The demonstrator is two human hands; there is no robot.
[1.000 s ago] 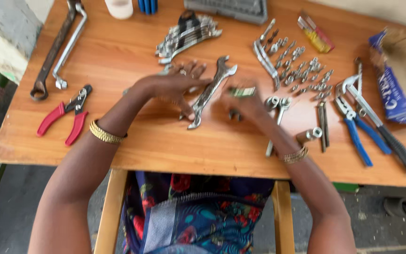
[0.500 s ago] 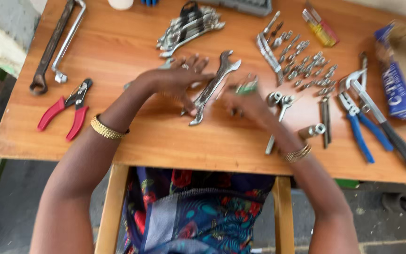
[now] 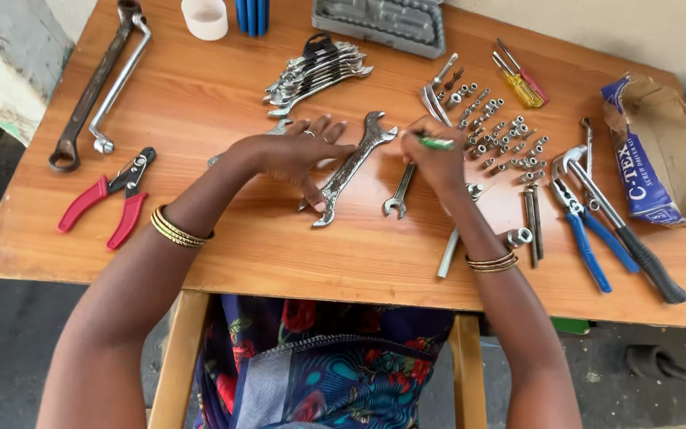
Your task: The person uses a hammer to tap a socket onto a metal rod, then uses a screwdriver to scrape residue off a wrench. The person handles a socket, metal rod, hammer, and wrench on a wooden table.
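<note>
I see a wooden table (image 3: 224, 238) with a smooth orange-brown top, and tools lie all over it. Below its near edge there is grey floor. A pale wall stands behind the far edge.

My left hand (image 3: 291, 155) lies flat with the fingers spread out. It holds nothing. Its fingertips touch a big double-ended spanner (image 3: 348, 168) that lies slanted in the middle of the table. My right hand (image 3: 437, 163) is pinched shut on a small green thing (image 3: 436, 143). I cannot tell what it is. A small spanner (image 3: 398, 193) lies just under that hand.

To the left sit red pliers (image 3: 105, 199) near the front edge, and a long dark ring spanner (image 3: 93, 83) beside a bent socket wrench (image 3: 121, 79). Far back are a white cup (image 3: 205, 17), a grey tool case (image 3: 380, 22) and a bunch of spanners (image 3: 315, 71). To the right lie many small sockets (image 3: 502, 131), two screwdrivers (image 3: 522, 75), blue pliers (image 3: 585, 230) and a torn blue box (image 3: 657, 155).

The most bare wood is along the front edge and in the left middle. The right side is crowded.
</note>
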